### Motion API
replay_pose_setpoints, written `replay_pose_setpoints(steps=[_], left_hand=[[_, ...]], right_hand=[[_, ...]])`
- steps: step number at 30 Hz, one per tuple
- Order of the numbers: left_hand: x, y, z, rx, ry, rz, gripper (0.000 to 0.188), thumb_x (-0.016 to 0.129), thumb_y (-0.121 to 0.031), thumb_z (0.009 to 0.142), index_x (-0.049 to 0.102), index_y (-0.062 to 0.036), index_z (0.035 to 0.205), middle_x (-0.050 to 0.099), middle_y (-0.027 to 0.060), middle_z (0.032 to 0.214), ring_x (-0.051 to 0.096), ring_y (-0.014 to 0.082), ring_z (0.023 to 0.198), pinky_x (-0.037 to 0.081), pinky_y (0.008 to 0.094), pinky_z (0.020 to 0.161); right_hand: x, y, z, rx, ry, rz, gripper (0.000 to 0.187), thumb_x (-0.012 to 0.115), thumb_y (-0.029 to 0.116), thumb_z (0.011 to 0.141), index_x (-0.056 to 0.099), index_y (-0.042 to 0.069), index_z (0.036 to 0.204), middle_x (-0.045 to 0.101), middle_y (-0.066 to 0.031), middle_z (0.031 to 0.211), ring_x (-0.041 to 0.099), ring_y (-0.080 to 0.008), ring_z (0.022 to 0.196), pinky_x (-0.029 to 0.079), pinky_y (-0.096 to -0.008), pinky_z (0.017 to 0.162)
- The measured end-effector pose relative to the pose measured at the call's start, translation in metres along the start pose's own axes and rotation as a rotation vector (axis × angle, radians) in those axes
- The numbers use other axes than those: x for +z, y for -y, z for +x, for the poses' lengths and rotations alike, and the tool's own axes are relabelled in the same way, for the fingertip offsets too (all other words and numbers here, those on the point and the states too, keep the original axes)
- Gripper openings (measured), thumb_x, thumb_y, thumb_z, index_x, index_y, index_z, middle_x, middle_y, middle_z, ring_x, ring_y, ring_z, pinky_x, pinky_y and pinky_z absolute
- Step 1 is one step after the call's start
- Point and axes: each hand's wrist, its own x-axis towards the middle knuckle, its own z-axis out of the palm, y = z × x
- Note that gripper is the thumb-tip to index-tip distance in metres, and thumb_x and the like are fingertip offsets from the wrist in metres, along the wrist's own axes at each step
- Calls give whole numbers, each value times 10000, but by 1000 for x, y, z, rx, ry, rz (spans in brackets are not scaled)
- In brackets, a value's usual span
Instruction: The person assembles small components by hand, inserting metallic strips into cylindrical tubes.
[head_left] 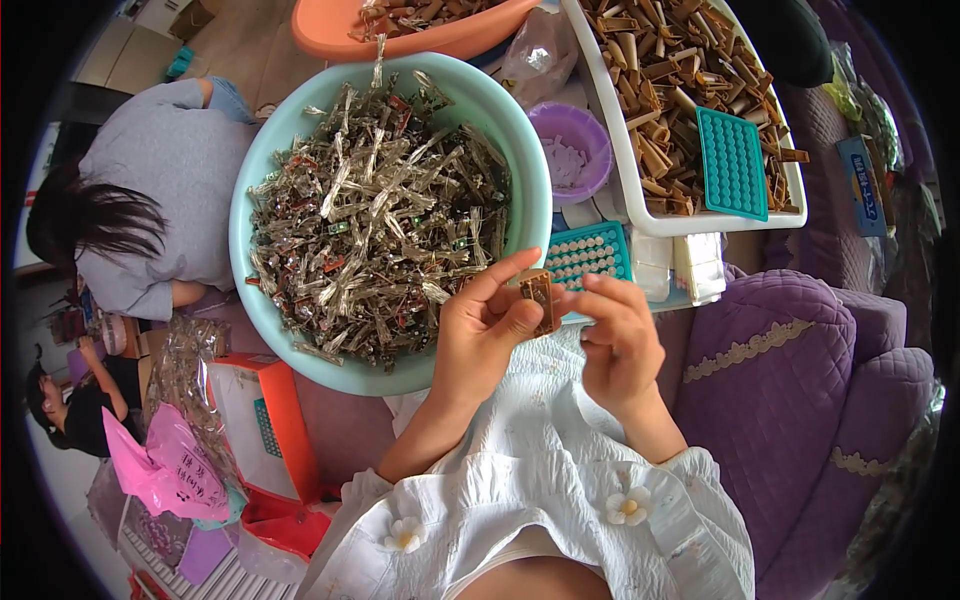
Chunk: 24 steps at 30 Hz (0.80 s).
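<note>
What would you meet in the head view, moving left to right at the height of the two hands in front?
Grey-shirted person → pale green basin → left hand → brown piece → right hand → purple quilted seat.

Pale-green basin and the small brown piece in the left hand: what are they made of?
Basin: probably plastic, smooth with soft sheen and rounded rim. Brown piece: perhaps cardboard, dull brown with gold marks; too small to be sure.

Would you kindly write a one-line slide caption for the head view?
Left hand holding a small brown piece, right hand close beside it, near a pale-green basin of silvery bundles.
</note>
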Motion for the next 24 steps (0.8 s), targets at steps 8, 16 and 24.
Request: replay_pose_setpoints(steps=[8, 16, 24], left_hand=[[8, 5, -2, 34, -16, 104, 408, 587, -137, 783, 459, 3, 1145, 590, 92, 933, 566, 120, 811, 492, 264, 728], [20, 10, -7, -52, 60, 82, 368, 544, -127, 819, 447, 11, 1147, 574, 86, 968, 560, 122, 845, 488, 263, 736], [20, 1, -11, -124, 73, 41, 306, 489, -143, 855, 447, 26, 1107, 572, 93, 908, 577, 150, 821, 485, 261, 729]], right_hand=[[11, -1, -16, 58, -84, 64, 206, 568, -71, 659, 438, 33, 779, 604, -104, 832, 561, -271, 805, 444, -373, 705], [-1, -4, -4, 165, -89, 34, 186, 616, -57, 627, 545, 43, 767, 520, -96, 880, 504, -259, 875, 421, -374, 804], [-23, -36, -27, 470, -203, 6, 144, 478, -58, 761, 560, -3, 866, 576, -115, 787, 574, -204, 718, 448, -272, 661]])
